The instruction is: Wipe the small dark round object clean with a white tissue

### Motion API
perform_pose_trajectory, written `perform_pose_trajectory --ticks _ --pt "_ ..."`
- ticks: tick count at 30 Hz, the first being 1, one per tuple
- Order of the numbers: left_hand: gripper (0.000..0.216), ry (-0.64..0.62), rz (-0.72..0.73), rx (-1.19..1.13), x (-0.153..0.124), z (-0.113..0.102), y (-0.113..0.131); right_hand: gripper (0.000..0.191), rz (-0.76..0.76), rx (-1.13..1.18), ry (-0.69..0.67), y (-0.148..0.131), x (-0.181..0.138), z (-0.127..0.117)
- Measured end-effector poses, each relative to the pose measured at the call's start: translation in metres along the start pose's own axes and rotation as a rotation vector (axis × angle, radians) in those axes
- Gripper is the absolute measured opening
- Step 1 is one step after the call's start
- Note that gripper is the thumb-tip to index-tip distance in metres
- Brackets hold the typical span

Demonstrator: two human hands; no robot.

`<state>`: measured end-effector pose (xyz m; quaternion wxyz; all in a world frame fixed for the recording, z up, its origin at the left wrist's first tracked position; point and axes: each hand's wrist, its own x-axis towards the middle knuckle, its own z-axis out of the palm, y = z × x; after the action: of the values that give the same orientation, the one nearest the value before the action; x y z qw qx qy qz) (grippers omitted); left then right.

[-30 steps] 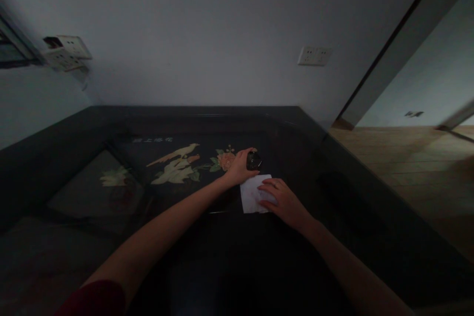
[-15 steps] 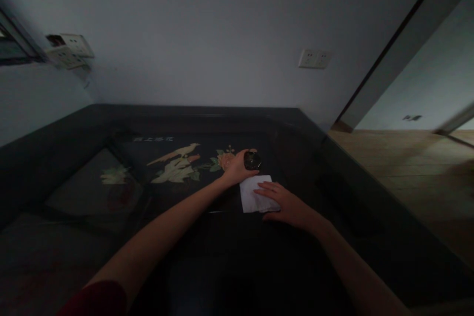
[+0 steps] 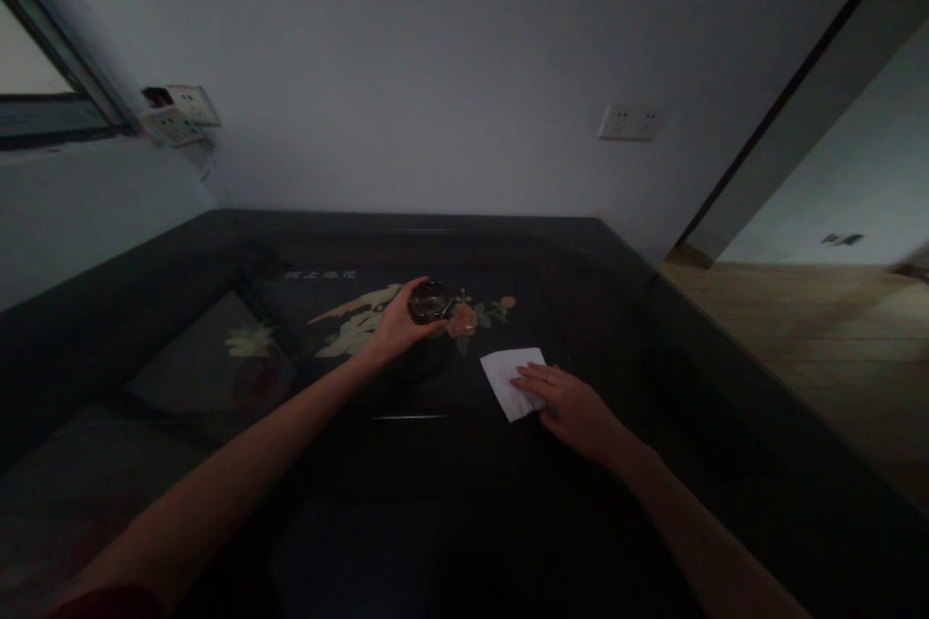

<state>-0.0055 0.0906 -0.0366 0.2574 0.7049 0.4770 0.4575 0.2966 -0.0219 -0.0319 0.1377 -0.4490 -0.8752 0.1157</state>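
My left hand (image 3: pixel 396 327) is closed around a small dark round glass object (image 3: pixel 430 303) and holds it a little above a dark glass-topped table (image 3: pixel 595 309), over the painted bird and flower picture (image 3: pixel 377 314). My right hand (image 3: pixel 570 401) lies flat with its fingers stretched out on a white paper tissue (image 3: pixel 510 377) that rests on the tabletop to the right of the picture. The room is dim and the dark object's details are hard to make out.
The table fills the corner against a pale wall. Wall sockets (image 3: pixel 630 123) sit above its far right, and more sockets (image 3: pixel 178 111) by a window frame at the left. A doorway and wooden floor (image 3: pixel 820 329) lie to the right.
My left hand has lifted the dark round object and carried it to the left, away from the tissue. My right hand has stayed flat on the tissue.
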Motion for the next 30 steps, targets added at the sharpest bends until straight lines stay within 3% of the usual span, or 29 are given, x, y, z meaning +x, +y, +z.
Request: perform_pose_trajectory --ticks 5,9,21,30 --pt "0.084 0.171 -0.094 0.155 -0.017 -0.075 -0.050 0.057 0.068 -0.001 0.074 -0.001 0.003 0.010" --pt "0.078 0.293 -0.142 0.218 -0.025 -0.106 -0.078 0.051 0.110 0.049 0.157 -0.001 0.004 0.014" --pt "0.074 0.146 -0.137 0.109 -0.028 -0.102 -0.070 0.028 0.036 0.156 0.431 -0.001 0.009 0.017" --pt "0.072 0.104 -0.141 0.114 -0.027 -0.100 -0.079 0.035 -0.077 0.215 0.379 -0.046 0.036 0.006"
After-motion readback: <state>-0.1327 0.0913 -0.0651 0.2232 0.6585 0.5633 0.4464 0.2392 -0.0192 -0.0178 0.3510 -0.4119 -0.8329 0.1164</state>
